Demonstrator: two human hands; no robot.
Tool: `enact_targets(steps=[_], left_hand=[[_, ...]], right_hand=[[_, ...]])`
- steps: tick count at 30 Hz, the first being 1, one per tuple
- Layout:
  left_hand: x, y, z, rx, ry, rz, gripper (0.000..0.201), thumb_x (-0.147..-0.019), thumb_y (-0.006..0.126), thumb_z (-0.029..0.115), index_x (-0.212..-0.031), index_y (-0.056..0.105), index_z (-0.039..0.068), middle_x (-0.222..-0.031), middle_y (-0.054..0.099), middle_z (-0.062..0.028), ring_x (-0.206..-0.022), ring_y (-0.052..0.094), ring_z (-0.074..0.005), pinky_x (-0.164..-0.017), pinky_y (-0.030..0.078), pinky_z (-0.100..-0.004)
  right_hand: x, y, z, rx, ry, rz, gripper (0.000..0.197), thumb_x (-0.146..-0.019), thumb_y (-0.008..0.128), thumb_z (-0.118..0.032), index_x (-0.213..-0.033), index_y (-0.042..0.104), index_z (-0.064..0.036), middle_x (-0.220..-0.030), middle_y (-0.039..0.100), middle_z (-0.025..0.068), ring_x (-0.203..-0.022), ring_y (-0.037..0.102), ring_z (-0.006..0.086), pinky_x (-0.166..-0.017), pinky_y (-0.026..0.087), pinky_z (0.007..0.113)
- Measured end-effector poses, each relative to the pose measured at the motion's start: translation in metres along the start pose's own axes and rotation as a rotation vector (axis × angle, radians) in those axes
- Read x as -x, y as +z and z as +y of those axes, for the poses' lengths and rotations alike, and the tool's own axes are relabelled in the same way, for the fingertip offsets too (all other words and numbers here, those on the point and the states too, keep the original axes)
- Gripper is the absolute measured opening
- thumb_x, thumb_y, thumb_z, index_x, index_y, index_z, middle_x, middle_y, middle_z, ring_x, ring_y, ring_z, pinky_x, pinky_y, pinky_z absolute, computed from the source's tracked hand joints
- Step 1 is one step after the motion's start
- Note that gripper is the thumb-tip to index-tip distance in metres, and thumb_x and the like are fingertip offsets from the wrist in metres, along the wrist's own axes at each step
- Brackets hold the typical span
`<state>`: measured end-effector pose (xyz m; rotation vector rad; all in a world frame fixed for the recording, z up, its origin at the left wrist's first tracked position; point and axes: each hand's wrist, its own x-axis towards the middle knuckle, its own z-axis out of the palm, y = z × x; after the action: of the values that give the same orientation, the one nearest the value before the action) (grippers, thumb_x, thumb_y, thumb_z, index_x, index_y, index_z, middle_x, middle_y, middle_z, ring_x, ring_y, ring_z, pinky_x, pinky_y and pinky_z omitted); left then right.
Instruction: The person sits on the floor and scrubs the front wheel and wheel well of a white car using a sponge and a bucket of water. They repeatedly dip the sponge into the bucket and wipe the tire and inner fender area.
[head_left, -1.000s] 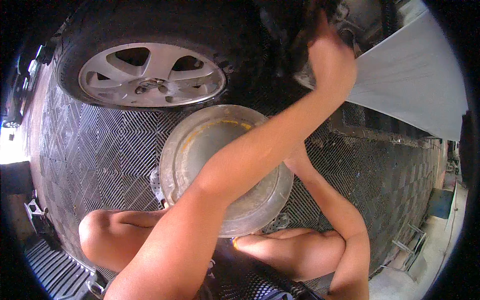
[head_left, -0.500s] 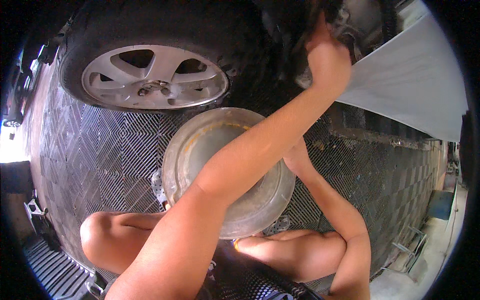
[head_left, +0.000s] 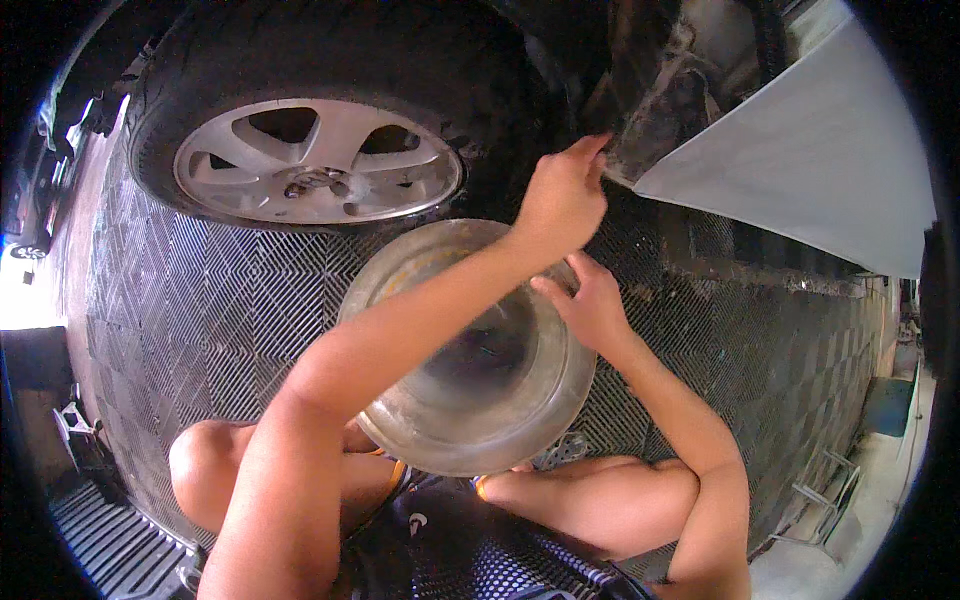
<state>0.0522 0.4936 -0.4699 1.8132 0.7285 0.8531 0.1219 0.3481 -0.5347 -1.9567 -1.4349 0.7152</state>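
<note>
A round, shallow, greyish basin (head_left: pixel 455 440) is in front of my legs, with a dark patch in its middle. My right hand (head_left: pixel 592 300) is at its far right rim, thumb over the inside and forefinger along the outer edge; its other fingers are hidden. My left arm crosses over the basin. Beyond the rim, my left hand (head_left: pixel 565 200) is in the air below the car's dark underside parts (head_left: pixel 660 120). Its forefinger and thumb point toward those parts, apart from each other, and no held thing shows. The remaining left fingers are mostly hidden.
A tyre with a silver alloy wheel (head_left: pixel 330 190) fills the upper left. To the upper right hangs a pale grey panel (head_left: pixel 790 150). Patterned dark floor tiles (head_left: pixel 250 320) lie all around. My bent legs (head_left: pixel 590 500) flank the basin. A ribbed drain grate (head_left: pixel 115 525) is at lower left.
My left hand has come down and back out from among the car's underside parts. My right thumb and forefinger now show at the basin's rim. A dark patch now shows in the basin.
</note>
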Motion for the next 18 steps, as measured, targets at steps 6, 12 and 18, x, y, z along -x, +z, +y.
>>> enact_targets(steps=[6,12,18], left_hand=[[0.021,-0.051,-0.025,0.627,-0.312,-0.199,0.031,-0.108,0.048,0.01,-0.13,0.066,-0.001,-0.118,0.069,-0.0113,-0.101,0.068,-0.0207,-0.085,0.064,-0.0345],[0.022,-0.085,-0.014,0.642,-0.413,-0.447,0.03,-0.106,0.054,0.016,-0.128,0.066,-0.001,-0.116,0.07,-0.0125,-0.087,0.071,-0.0197,-0.078,0.062,-0.0338],[0.05,-0.046,-0.016,-0.143,0.216,-1.182,0.025,-0.091,0.063,0.011,-0.114,0.07,0.0,-0.1,0.074,-0.0159,-0.089,0.073,-0.0297,-0.076,0.057,-0.0431]], right_hand=[[0.0,-0.018,-0.005,0.233,-0.138,-0.138,0.071,-0.086,0.071,-0.014,-0.152,0.045,-0.0143,-0.124,0.065,0.0251,-0.109,0.066,0.0434,-0.095,0.054,0.05],[0.029,-0.047,-0.006,0.203,0.022,-0.269,0.075,-0.083,0.075,-0.013,-0.152,0.045,-0.0104,-0.133,0.062,0.0246,-0.119,0.061,0.045,-0.102,0.051,0.047],[0.046,-0.072,0.009,0.266,0.008,-0.281,0.076,-0.081,0.073,-0.011,-0.152,0.045,-0.0115,-0.129,0.063,0.0247,-0.115,0.062,0.0458,-0.099,0.052,0.05]])
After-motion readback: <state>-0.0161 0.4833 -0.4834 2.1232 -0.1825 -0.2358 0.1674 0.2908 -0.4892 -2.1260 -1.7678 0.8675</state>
